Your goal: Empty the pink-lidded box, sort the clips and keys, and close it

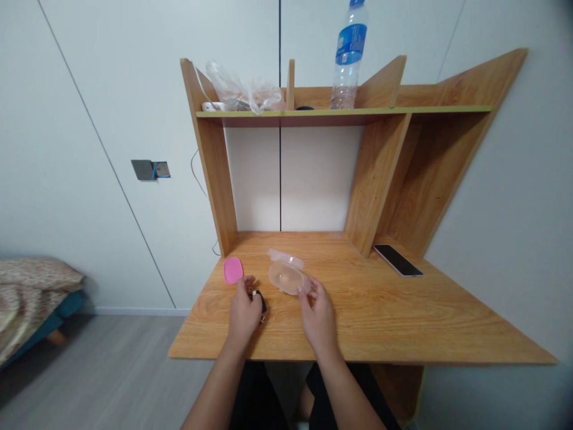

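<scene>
My left hand [245, 306] is closed around a small black object [262, 303] with shiny metal bits, which looks like a set of keys; the fingers partly cover it. Just beyond that hand, a pink square lid [233, 270] lies flat on the desk. My right hand [317, 307] pinches the right rim of a clear plastic container [286, 278] between thumb and fingers. The container's hinged lid [285, 258] stands open on the far side. Its bowl faces up, tilted toward me, and I see nothing inside it.
A wooden desk [376, 325] carries a shelf unit at the back. On its right lies a dark-screened phone [397, 260]. The upper shelf [322, 111] holds a plastic bottle [350, 54] and a clear plastic bag [250, 89]. A bed [36, 292] is at far left.
</scene>
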`<state>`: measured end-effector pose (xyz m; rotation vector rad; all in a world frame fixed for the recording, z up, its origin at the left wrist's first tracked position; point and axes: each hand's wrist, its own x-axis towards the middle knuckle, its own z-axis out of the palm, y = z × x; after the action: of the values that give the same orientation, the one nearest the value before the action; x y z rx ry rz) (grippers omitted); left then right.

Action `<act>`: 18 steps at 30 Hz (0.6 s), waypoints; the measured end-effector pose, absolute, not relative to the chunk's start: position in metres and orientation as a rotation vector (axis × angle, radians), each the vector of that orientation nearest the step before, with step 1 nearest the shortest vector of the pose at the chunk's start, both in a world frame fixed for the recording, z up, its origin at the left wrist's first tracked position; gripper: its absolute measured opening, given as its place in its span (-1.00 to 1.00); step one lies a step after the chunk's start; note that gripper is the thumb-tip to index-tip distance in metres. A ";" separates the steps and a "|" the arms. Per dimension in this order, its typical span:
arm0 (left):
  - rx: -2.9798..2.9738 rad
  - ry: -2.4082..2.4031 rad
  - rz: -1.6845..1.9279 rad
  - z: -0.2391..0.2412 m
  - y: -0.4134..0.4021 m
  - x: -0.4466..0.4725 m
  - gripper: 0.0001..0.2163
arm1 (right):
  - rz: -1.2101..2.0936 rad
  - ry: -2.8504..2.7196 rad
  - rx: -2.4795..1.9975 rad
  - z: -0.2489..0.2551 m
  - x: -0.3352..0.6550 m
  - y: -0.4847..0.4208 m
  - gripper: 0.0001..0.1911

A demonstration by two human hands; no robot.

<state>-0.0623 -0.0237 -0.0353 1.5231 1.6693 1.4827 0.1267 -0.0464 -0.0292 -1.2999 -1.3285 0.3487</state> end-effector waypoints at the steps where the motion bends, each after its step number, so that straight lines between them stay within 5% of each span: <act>1: 1.524 1.662 1.481 -0.036 -0.023 -0.063 -0.66 | 0.344 -1.281 -1.325 -0.029 0.127 -0.046 -0.56; 18: 1.525 1.679 1.433 -0.030 -0.028 -0.062 -0.67 | 0.087 -1.392 -1.406 -0.029 0.125 -0.044 -0.37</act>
<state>-0.0624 -0.0280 -0.0299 1.5250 1.6787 1.4332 0.1250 -0.0438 -0.0294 -1.4063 -1.3924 0.0869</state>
